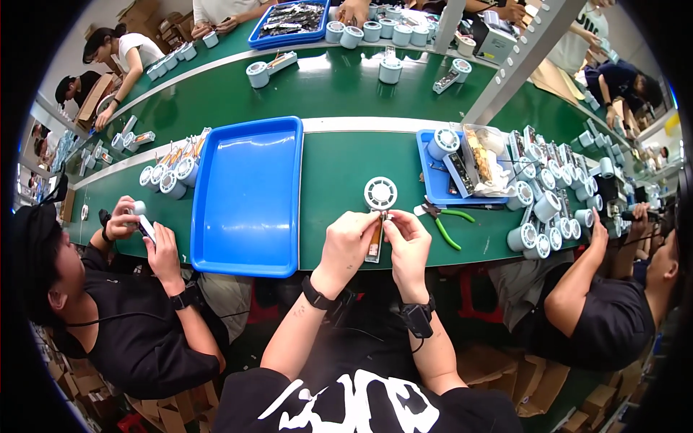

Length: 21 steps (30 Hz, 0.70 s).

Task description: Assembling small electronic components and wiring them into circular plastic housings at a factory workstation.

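Observation:
In front of me a small handheld fan lies on the green workbench, its round pale blue-grey head pointing away from me. Its opened handle runs back toward the bench edge and shows an orange-brown inside. My left hand is closed, fingertips pinching at the neck of the fan. Close beside it, my right hand is also closed, thumb and forefinger pinched over a tiny part at the same neck. The fingers hide what exactly they grip there. Green-handled cutting pliers lie just right of my right hand.
A large blue tray lies to my left. At the right, a smaller blue tray bears a fan and a clear box of small parts. Many fans crowd the bench further right. Co-workers sit close on both sides. A metal post slants up beyond.

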Each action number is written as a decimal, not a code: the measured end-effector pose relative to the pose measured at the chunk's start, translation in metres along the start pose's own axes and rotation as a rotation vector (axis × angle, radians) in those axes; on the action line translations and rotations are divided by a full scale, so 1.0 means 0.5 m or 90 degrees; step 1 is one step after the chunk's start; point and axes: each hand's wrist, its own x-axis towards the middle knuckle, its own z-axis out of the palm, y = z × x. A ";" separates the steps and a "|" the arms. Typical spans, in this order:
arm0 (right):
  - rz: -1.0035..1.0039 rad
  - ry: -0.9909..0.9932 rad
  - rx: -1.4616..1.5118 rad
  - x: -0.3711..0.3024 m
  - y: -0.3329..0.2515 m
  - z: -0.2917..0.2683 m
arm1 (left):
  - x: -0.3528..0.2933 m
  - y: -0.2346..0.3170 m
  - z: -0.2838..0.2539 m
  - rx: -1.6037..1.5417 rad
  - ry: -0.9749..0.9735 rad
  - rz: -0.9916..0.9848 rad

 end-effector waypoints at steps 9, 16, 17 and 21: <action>0.002 0.025 -0.044 -0.014 -0.003 -0.009 | 0.009 -0.012 0.014 0.029 0.005 0.003; -0.004 0.034 -0.056 -0.011 0.008 -0.015 | -0.005 0.000 0.012 0.173 0.017 0.108; -0.003 0.030 -0.051 -0.011 0.008 -0.018 | -0.006 0.004 0.010 0.200 0.009 0.127; -0.006 0.035 -0.081 -0.009 0.008 -0.018 | 0.002 0.002 0.002 0.242 -0.033 0.146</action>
